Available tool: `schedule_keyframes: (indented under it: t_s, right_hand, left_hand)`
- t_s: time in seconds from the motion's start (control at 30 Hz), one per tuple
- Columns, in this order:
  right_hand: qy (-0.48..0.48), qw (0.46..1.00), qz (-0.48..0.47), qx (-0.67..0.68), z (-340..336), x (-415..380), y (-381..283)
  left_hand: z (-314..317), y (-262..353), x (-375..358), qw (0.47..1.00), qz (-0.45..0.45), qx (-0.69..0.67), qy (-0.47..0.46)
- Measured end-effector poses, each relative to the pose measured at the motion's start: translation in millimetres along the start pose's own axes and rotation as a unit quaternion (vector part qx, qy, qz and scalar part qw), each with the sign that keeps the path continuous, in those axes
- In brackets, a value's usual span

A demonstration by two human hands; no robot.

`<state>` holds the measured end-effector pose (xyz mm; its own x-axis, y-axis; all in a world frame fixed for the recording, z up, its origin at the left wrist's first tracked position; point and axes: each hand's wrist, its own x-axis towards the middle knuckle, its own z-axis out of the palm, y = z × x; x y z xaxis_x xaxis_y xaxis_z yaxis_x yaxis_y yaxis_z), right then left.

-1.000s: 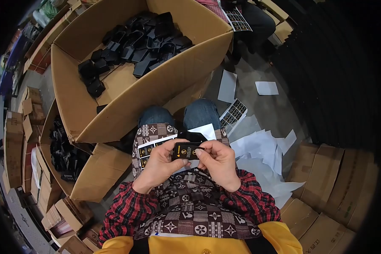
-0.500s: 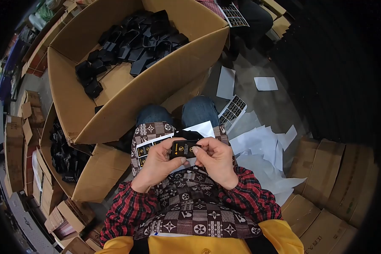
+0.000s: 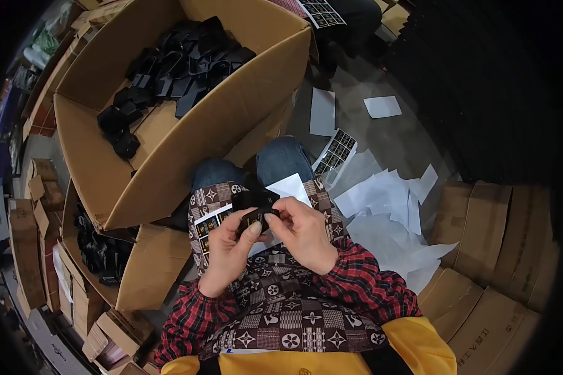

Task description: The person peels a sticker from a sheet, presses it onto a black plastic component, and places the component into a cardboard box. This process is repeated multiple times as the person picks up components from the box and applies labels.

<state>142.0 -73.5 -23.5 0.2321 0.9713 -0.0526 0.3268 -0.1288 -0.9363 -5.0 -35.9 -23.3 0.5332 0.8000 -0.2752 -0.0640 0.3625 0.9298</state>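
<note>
Over my lap, my left hand (image 3: 227,251) and my right hand (image 3: 303,234) both grip a small black plastic part (image 3: 255,200), fingers closed on its near edge. It is tilted, and a label with yellow print shows partly near my left thumb; the rest is hidden by fingers. Under my left hand, a sheet of black-and-yellow labels (image 3: 210,223) lies on the patterned apron (image 3: 275,290). A white sheet (image 3: 291,189) rests on the lap just beyond my right hand.
A large cardboard box (image 3: 197,159) with many black parts (image 3: 187,62) stands ahead; a lower box (image 3: 145,270) holds more. Loose white paper (image 3: 388,203) and a label sheet (image 3: 336,154) lie on the floor at right. Closed cartons (image 3: 481,244) stand at right; another person (image 3: 350,31) sits beyond.
The black part has been tipped, so its label faces me less. My right hand has shifted slightly left over it, and the whole view has moved a little.
</note>
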Motion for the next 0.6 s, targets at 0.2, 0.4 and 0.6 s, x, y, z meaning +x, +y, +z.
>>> schedule_keyframes:
  t_s: [0.2,0.4,0.6]
  right_hand:
    - [0.036,0.989,-0.016,-0.144,-9,13,5]
    - [-0.083,0.95,0.077,0.291,8,-1,31]
    - [-0.241,0.854,0.317,0.335,-20,-58,43]
  left_hand:
    - [5,-3,-14,0.997,0.036,-0.005,0.073]
    - [-12,12,-43,0.989,0.049,-0.04,0.136]
    - [-192,64,-145,0.849,0.178,0.113,0.484]
